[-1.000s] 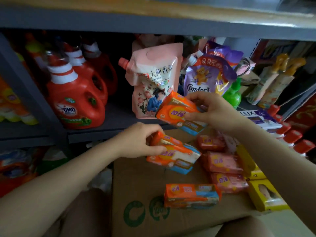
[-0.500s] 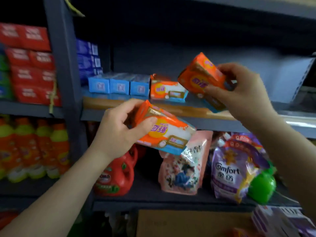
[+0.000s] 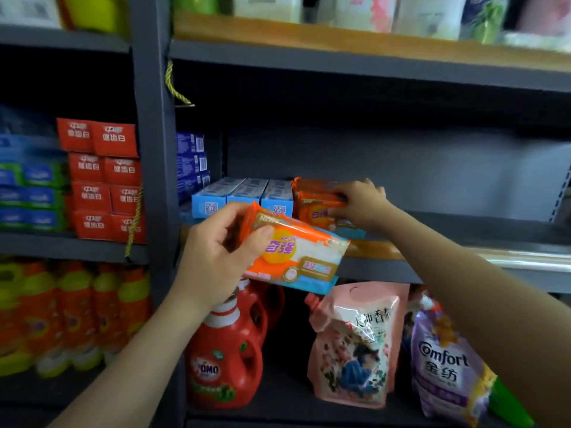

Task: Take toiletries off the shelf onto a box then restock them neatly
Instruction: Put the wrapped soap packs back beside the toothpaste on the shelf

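the left hand grips an orange soap pack by its left end, thumb across the front, and holds it tilted in the air in front of the shelf edge. the right hand reaches further in, its fingers curled over the top of a second orange pack, which sits at the front of the middle shelf. that pack lies on another orange pack beneath it, and a further one shows just behind. the two hands are apart, each on its own pack. just left of the stack, touching it, stands a row of three light blue boxes. on the shelf below are a red detergent bottle, a pink refill pouch and a purple softener pouch. in the bay to the left, red boxes are stacked.
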{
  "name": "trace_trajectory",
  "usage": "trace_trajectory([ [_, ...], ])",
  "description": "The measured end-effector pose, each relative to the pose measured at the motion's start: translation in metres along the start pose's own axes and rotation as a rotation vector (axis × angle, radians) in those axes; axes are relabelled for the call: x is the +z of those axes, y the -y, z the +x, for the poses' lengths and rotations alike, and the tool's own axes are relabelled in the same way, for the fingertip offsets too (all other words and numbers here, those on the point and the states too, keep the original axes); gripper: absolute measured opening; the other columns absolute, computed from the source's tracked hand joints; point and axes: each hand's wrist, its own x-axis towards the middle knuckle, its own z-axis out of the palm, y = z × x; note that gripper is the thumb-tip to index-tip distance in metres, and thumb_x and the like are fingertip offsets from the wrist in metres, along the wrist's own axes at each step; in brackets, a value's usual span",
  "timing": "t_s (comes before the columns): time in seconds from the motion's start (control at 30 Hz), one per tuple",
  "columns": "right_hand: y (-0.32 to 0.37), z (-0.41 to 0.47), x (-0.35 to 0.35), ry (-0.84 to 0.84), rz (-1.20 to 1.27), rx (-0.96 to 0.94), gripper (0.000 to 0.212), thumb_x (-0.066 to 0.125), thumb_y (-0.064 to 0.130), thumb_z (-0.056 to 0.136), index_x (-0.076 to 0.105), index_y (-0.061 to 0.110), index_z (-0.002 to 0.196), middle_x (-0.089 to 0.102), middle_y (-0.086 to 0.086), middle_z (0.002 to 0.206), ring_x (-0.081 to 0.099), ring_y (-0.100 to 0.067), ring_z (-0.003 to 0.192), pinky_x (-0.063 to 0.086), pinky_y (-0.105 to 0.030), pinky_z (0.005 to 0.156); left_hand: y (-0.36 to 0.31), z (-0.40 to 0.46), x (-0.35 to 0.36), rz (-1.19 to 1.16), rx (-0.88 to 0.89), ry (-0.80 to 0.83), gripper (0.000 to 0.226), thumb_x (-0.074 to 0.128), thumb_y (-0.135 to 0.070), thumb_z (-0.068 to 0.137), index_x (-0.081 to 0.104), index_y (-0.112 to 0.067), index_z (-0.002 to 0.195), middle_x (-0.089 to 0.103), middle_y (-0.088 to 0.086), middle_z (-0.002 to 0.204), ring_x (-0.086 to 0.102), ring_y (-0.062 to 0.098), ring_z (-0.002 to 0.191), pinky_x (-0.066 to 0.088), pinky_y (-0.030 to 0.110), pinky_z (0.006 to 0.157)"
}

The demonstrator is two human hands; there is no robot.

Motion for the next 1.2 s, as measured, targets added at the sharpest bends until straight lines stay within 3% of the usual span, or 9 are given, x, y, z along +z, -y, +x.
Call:
trace_trajectory([
  [0.1, 0.003, 0.001, -0.007, -0.098, -0.001, 0.056, 0.047, 0.058, 0.037, 0.088, 0.047, 0.025, 0.133, 0.045, -0.007, 0.136, 0.037, -0.030, 0.125, 0.032, -0.044, 0.100, 0.003, 0.002, 0.006, 0.038, 0.010, 0.021, 0.031, 0.057, -0.052, 0.067, 0.058, -0.028, 0.086, 0.069, -0.019, 0.080, 0.067, 0.002, 0.073, 0.048, 0.011, 0.056],
  [0.2, 0.010, -0.022, -0.032, -0.229, 0.495, -0.077, 0.026, 0.057, 0.034, 0.090, 0.060, 0.022, 0.113, 0.058, 0.001, 0.112, 0.054, -0.020, 0.110, 0.044, -0.029, 0.085, 0.006, 0.005, 0.013, 0.022, 0.017, -0.005, 0.029, 0.057, -0.052, 0.068, 0.057, -0.030, 0.086, 0.068, -0.021, 0.081, 0.067, 0.000, 0.074, 0.048, 0.010, 0.057],
  [0.3, 0.023, -0.061, -0.056, 0.159, 0.882, -0.310, 0.024, 0.059, 0.035, 0.086, 0.058, 0.026, 0.109, 0.064, 0.005, 0.105, 0.061, -0.005, 0.098, 0.050, -0.020, 0.080, 0.006, 0.012, 0.021, 0.044, 0.040, -0.030, 0.022, 0.060, -0.048, 0.073, 0.056, -0.031, 0.086, 0.066, -0.025, 0.079, 0.065, -0.003, 0.074, 0.046, 0.008, 0.057],
  [0.43, 0.023, -0.077, -0.068, 0.160, 0.695, -0.381, 0.042, 0.074, 0.026, 0.073, 0.055, 0.029, 0.110, 0.062, 0.014, 0.101, 0.062, 0.000, 0.091, 0.052, -0.017, 0.080, 0.004, 0.027, 0.036, 0.109, 0.066, -0.031, 0.031, 0.052, -0.053, 0.074, 0.055, -0.032, 0.097, 0.065, -0.023, 0.085, 0.061, -0.006, 0.083, 0.044, 0.006, 0.065],
  [0.57, -0.001, -0.065, -0.079, -0.091, 0.510, -0.289, 0.038, 0.072, 0.025, 0.078, 0.053, 0.030, 0.110, 0.057, 0.017, 0.097, 0.061, -0.006, 0.092, 0.053, -0.020, 0.078, 0.022, 0.039, 0.036, 0.809, 0.334, -0.035, 0.066, 0.050, -0.060, 0.078, 0.049, -0.011, 0.122, 0.054, 0.004, 0.119, 0.050, 0.014, 0.108, 0.039, 0.027, 0.091],
  [0.67, -0.016, -0.053, -0.072, -0.109, 0.480, -0.196, 0.041, 0.070, 0.028, 0.080, 0.053, 0.025, 0.117, 0.056, 0.011, 0.104, 0.058, -0.010, 0.095, 0.052, -0.023, 0.079, 0.038, 0.036, 0.031, 1.157, 0.312, 0.089, 0.077, 0.046, -0.066, 0.074, 0.054, -0.007, 0.122, 0.057, 0.011, 0.123, 0.056, 0.029, 0.112, 0.043, 0.041, 0.093],
  [0.97, -0.016, -0.027, -0.022, 0.025, 0.077, -0.120, 0.047, 0.060, 0.044, 0.085, 0.048, 0.033, 0.129, 0.044, 0.000, 0.132, 0.032, -0.023, 0.123, 0.024, -0.043, 0.105, 0.052, 0.035, 0.031, 1.252, 0.296, 0.183, 0.079, 0.056, -0.059, 0.067, 0.056, -0.002, 0.122, 0.058, 0.015, 0.120, 0.056, 0.035, 0.113, 0.045, 0.046, 0.093],
  [1.07, -0.017, -0.021, -0.019, 0.051, 0.229, -0.070, 0.053, 0.068, 0.039, 0.080, 0.044, 0.034, 0.128, 0.027, -0.002, 0.141, 0.030, -0.026, 0.128, 0.036, -0.047, 0.104, 0.055, 0.033, 0.030, 1.252, 0.295, 0.199, 0.085, 0.055, -0.062, 0.065, 0.054, -0.003, 0.124, 0.056, 0.016, 0.123, 0.053, 0.036, 0.116, 0.044, 0.047, 0.094],
  [1.2, -0.018, -0.019, -0.020, 0.148, 0.387, -0.094, 0.060, 0.067, 0.031, 0.083, 0.037, 0.025, 0.135, 0.044, -0.003, 0.132, 0.050, -0.015, 0.106, 0.049, -0.030, 0.088, 0.057, 0.033, 0.031, 1.227, 0.316, 0.198, 0.084, 0.054, -0.062, 0.066, 0.053, -0.002, 0.125, 0.055, 0.017, 0.124, 0.052, 0.037, 0.116, 0.043, 0.048, 0.095],
])
